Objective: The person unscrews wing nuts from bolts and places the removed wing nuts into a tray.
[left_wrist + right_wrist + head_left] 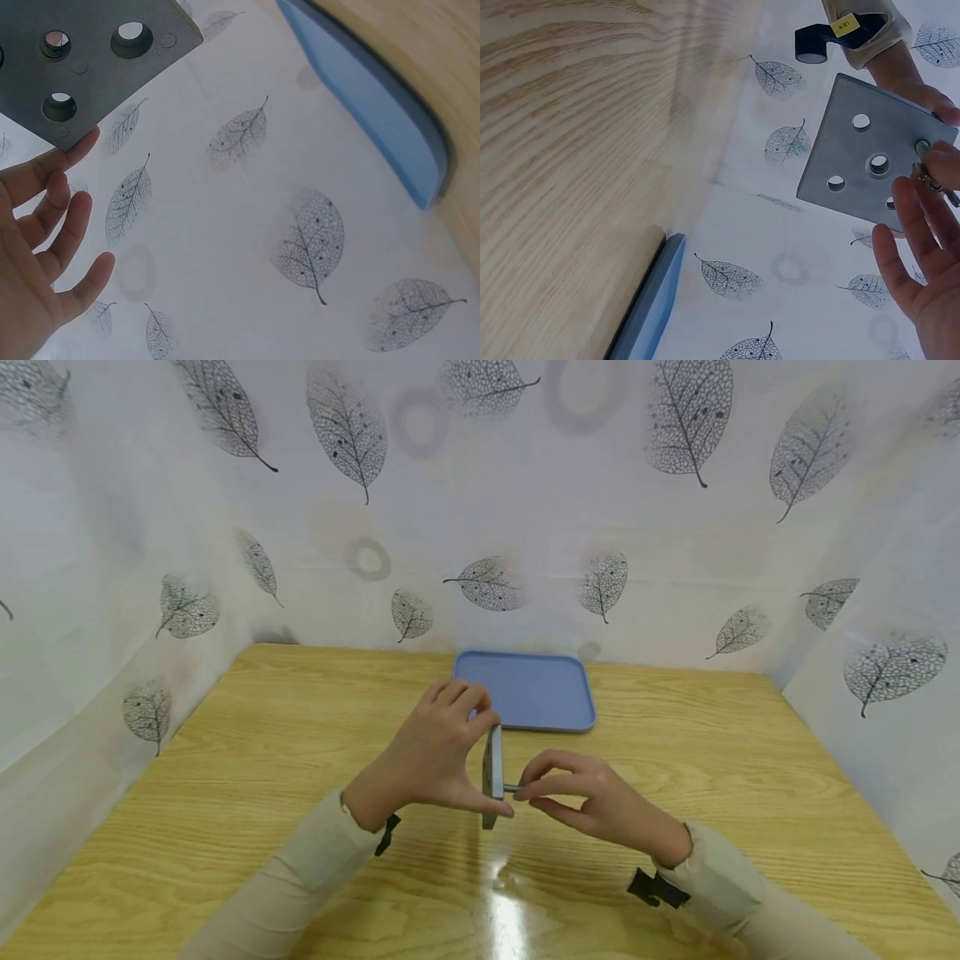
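Upright above the table, a grey square metal plate point(492, 768) with several round holes is gripped at its edges by my left hand point(438, 752), thumb below and fingers on top. My right hand point(581, 789) pinches a thin metal bolt point(512, 788) whose end meets the plate's right-hand face. In the right wrist view, the bolt point(922, 147) stands at a hole near one corner of the plate point(838, 150); fingers partly cover it, and how deep it sits is hidden. The left wrist view shows the plate's other face point(97, 94) with its holes.
A blue tray point(532, 693) lies at the back of the wooden table point(337, 710), behind the hands. White cloth with leaf prints point(525, 510) hangs at the back and both sides. Each wrist carries a black strap mount point(657, 888).
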Available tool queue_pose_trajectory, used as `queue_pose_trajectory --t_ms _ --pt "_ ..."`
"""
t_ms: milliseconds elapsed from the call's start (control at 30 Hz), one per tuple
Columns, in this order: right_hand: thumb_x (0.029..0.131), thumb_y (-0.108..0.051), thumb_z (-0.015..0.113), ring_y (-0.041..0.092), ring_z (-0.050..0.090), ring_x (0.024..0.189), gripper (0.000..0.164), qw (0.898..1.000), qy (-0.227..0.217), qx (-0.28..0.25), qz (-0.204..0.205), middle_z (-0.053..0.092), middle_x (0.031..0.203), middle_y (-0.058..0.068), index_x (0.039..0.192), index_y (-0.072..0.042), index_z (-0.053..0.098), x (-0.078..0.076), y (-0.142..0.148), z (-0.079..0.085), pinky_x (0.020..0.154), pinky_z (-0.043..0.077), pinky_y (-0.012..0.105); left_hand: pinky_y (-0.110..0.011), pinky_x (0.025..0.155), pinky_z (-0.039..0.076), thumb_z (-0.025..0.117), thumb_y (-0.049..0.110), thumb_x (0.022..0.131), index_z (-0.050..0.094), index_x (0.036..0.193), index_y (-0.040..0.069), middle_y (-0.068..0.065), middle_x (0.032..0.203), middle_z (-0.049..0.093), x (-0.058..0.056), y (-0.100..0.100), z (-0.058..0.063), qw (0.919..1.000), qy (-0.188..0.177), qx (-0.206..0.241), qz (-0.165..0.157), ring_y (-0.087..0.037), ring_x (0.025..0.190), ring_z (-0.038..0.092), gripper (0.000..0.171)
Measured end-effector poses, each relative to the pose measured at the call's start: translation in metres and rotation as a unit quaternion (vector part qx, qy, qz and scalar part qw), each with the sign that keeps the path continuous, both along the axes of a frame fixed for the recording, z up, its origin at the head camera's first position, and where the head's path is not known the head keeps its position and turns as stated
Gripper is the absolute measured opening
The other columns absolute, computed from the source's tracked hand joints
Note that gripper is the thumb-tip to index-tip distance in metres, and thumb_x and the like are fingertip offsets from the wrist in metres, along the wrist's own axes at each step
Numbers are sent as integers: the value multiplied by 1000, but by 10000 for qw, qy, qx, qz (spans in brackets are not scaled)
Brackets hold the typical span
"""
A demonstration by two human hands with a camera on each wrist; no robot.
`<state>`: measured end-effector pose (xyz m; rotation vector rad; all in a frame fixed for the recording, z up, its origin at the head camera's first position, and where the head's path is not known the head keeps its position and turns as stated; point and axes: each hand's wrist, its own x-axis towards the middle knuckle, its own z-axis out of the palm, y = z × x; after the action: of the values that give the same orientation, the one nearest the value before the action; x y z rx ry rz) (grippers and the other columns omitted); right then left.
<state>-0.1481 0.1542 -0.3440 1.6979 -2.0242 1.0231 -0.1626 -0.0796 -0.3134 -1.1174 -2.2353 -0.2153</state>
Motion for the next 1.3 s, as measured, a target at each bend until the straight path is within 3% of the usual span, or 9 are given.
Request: queue_pose_trajectory --t_ms 200,433,767,1033,1300 --pt "90 -9 59 14 62 90 13 9991 -415 -74 -17 63 100 5 103 -9 62 1 1 -1 79 50 18 -38 88 40 63 87 45 64 88 14 1 90 45 0 0 1 10000 -1 -23 10 -18 85 44 84" --pt "90 -5 59 17 60 88 10 9981 -233 -353 452 61 97 9 97 -8 66 -3 0 -3 77 51 20 -38 89 39 62 87 45 63 87 14 1 90 44 1 1 0 10000 -11 -27 7 -18 86 43 85" --pt "91 -4 57 15 58 86 15 9972 -495 -226 513 56 100 10 98 -5 70 -2 1 -3 75 52 21 -37 88 40 62 87 45 63 87 14 1 90 45 2 1 -1 10000 -9 -5 13 -18 86 43 84" --pt "92 -6 55 14 56 89 19 9984 -472 44 302 56 105 10 104 -5 69 -1 1 -2 76 50 19 -38 87 40 62 87 45 63 87 13 0 90 45 1 0 -1 10000 23 -15 7 -19 86 44 85" --pt "89 -1 59 10 61 86 21 9960 -725 520 70 63 103 5 106 -9 69 3 4 2 75 50 18 -37 88 39 62 87 45 63 87 14 0 90 45 1 1 0 10000 35 -43 7 -18 87 44 85"
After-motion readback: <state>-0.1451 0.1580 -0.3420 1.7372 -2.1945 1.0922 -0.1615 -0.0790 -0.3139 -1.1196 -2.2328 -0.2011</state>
